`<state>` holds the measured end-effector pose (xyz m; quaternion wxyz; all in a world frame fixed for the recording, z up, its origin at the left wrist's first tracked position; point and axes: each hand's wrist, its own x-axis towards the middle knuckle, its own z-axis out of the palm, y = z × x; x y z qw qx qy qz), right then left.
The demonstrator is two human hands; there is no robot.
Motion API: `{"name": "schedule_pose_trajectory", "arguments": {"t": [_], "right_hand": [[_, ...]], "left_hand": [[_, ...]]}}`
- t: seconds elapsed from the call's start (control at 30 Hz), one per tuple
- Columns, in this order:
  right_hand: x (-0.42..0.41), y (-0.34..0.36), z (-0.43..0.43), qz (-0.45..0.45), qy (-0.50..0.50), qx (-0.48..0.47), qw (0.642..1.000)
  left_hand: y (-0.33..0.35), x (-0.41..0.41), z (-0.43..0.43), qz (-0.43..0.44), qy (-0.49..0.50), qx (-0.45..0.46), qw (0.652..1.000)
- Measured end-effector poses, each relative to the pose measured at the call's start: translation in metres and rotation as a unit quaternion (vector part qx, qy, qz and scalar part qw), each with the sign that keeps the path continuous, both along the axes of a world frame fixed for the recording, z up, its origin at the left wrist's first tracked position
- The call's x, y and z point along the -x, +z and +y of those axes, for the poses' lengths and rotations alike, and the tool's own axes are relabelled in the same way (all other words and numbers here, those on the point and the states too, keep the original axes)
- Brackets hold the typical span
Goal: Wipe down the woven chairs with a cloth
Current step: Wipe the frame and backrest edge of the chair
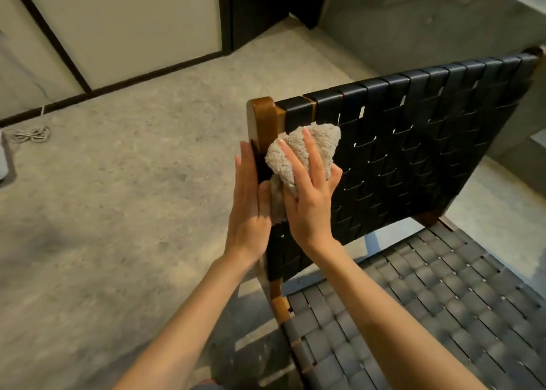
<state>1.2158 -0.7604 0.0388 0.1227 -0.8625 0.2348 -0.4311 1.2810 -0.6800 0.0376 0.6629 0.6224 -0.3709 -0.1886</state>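
Note:
A woven chair with black straps and a brown wooden frame fills the right half of the head view; its backrest stands upright and its seat spreads below. A fluffy beige cloth is pressed against the backrest's left side, next to the wooden post. My right hand lies over the cloth, fingers spread and straight on it, thumb tucked round its right edge. My left hand lies flat with straight fingers along the outer side of the post, its thumb touching the cloth's lower end.
Grey concrete floor stretches to the left of the chair. A coiled white cable lies at the far left by a black baseboard. Pale wall panels and a dark doorway stand behind. A concrete wall rises beyond the backrest at the right.

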Motion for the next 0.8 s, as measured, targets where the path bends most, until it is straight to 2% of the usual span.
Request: {"name": "schedule_pose_trajectory", "arguments": {"t": [0.07, 0.17, 0.37, 0.43, 0.47, 0.53, 0.6, 0.67, 0.8], "right_hand": [[-0.003, -0.007, -0.011, -0.033, 0.006, 0.038, 0.999], [-0.006, -0.015, -0.027, -0.068, 0.007, 0.093, 0.993], [0.009, -0.021, -0.061, -0.101, -0.017, 0.12, 0.987], [0.011, -0.024, -0.068, -0.102, -0.015, 0.139, 0.985], [0.012, -0.027, -0.072, -0.106, -0.017, 0.149, 0.983], [0.016, -0.032, -0.084, -0.115, -0.027, 0.157, 0.981], [0.024, -0.037, -0.1, -0.128, -0.043, 0.146, 0.98], [0.037, -0.043, -0.118, -0.138, -0.067, 0.111, 0.982], [0.062, -0.046, -0.163, -0.107, -0.127, 0.059, 0.984]], "left_hand": [[-0.014, 0.005, -0.006, -0.064, 0.045, -0.001, 0.997], [-0.032, 0.017, -0.017, -0.181, 0.1, 0.056, 0.977], [-0.045, 0.021, -0.034, -0.28, 0.205, 0.087, 0.934], [-0.048, 0.017, -0.036, -0.377, 0.232, 0.057, 0.895], [-0.05, 0.015, -0.037, -0.448, 0.252, 0.029, 0.857], [-0.053, 0.011, -0.038, -0.586, 0.278, -0.04, 0.76], [-0.053, 0.013, -0.041, -0.654, 0.269, -0.099, 0.7], [-0.05, 0.02, -0.045, -0.672, 0.26, -0.136, 0.68], [-0.043, 0.025, -0.05, -0.677, 0.252, -0.155, 0.674]]}}
